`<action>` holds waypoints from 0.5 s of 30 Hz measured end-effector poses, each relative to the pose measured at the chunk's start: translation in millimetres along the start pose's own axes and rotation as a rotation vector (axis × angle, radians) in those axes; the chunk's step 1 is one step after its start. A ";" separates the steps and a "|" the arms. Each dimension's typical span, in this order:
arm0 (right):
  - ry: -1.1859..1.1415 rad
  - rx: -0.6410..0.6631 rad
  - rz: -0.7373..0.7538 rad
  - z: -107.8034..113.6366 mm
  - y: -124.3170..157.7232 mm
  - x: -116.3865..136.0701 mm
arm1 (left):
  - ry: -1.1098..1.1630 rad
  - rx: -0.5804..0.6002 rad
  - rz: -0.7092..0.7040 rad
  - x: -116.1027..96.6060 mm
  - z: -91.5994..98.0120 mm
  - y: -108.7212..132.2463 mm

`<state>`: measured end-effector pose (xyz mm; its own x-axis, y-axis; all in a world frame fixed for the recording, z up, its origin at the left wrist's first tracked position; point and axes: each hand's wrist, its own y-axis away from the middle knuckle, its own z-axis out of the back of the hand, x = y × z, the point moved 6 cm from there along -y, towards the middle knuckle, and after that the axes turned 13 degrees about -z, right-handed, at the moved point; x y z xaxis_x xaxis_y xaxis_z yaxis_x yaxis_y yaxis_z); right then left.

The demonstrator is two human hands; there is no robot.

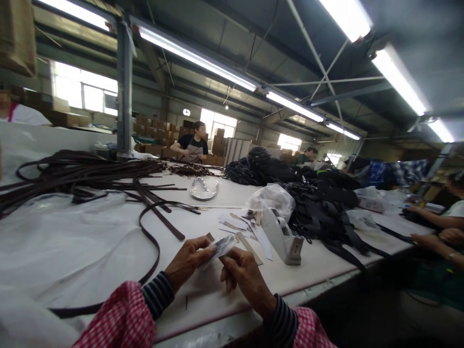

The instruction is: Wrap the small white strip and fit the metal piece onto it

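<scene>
Stretching away from the camera, a long white table (319, 270) carries everything in view. On its left lies a big tangle of brown straps (83, 176), with one strap looping forward toward the near edge. On the right side sits a wide heap of black straps (319, 198), and beside it a crumpled clear bag (271, 199). Near the middle of the table stands a white tape dispenser (284, 237), with flat paper strips (241, 224) scattered just to its left. Farther back lies a small clear packet (204, 188).

A person in a dark apron (192, 145) works at the far end, and another person's forearms (435, 227) rest on the table at the right edge.

At the near edge, the left hand (186, 261) and the right hand (242, 273), both in checked red sleeves over striped cuffs, meet above the table. Between them is a small pale label (222, 246), blurred. The left fingers are closed narrowly, pinching its left end; the right thumb and forefinger pinch its right end, with the other fingers curled in. The label is held just above the tabletop, near the strips.
</scene>
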<state>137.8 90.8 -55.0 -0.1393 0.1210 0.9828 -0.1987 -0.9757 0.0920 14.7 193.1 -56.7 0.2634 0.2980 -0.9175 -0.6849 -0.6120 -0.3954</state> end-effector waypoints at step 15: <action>0.856 -0.414 0.836 -4.7 42.1 22.5 | -0.724 0.172 -0.398 -12.3 -13.0 7.2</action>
<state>121.7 53.3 -29.7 -0.9188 -0.2730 0.2852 -0.0135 -0.7001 -0.7139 15.4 175.4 -48.8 0.0467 0.8998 -0.4338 -0.7427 -0.2591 -0.6174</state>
